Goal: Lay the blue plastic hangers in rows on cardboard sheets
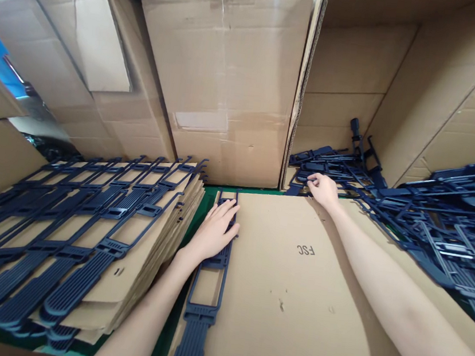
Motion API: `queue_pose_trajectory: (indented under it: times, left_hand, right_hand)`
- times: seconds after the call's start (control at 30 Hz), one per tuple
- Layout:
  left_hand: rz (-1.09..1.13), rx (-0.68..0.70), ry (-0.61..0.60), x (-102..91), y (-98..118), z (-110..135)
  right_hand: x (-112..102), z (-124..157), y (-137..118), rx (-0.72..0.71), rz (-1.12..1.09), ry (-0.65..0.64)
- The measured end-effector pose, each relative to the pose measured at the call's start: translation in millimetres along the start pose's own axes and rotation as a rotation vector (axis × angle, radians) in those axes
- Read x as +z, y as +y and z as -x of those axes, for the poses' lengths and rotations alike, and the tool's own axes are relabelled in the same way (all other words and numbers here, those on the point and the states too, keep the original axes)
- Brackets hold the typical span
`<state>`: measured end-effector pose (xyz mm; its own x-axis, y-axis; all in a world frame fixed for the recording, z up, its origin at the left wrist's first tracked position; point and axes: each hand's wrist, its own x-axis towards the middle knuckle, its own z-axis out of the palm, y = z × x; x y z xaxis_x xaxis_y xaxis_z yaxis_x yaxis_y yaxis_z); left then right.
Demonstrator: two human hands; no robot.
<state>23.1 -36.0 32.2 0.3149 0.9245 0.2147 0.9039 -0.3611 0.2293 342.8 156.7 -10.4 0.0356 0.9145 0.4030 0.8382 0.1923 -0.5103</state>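
Note:
My left hand (pixel 214 230) lies flat, fingers stretched out, over the upper part of a long dark blue plastic frame piece (pixel 208 287). That piece rests along the left edge of a cardboard sheet (pixel 266 297) and has a rectangular opening and a ribbed lower end. Farther off, my right hand (pixel 325 190) reaches to the mouth of an open carton (pixel 350 70). Its thumb and fingers close on a dark blue plastic piece (pixel 300 181) at the edge of a tangled pile of such pieces. The fingertips partly hide the grip.
On the left, similar dark blue pieces lie in rows on a stack of cardboard sheets (pixel 121 279). A large tangled heap of blue pieces (pixel 452 227) lies at right. Closed cardboard boxes (pixel 227 84) stand behind. A green surface (pixel 206 206) shows between the stacks.

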Motion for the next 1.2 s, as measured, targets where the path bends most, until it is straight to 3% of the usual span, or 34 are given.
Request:
queue_pose_trajectory:
  times: [0.17,0.37,0.53,0.7,0.93,1.2]
  left_hand:
    - [0.009,0.009,0.004,1.1,-1.2,0.1]
    - [0.005,0.002,-0.003,0.6,0.5,0.7]
    - [0.006,0.009,-0.005,1.0,0.5,0.8]
    - [-0.006,0.012,-0.006,1.9,-0.8,0.6]
    - [-0.006,0.018,-0.005,2.2,-1.5,0.8]
    - [0.002,0.027,0.005,3.4,-3.3,1.8]
  right_hand:
    - [-5.3,-2.0,-3.3,0.025,-0.028,-0.160]
    - [-4.2,-11.8,-5.5,0.114,-0.154,-0.266]
    - [-1.2,-16.6,-7.1,0.269,-0.333,-0.295]
    - [-12.2,-18.7,-12.2,0.401,-0.528,-0.291]
    - [-27.5,-16.9,-25.7,0.429,-0.822,-0.358]
    - [-35.8,-13.4,-31.5,0.468,-0.799,-0.397]
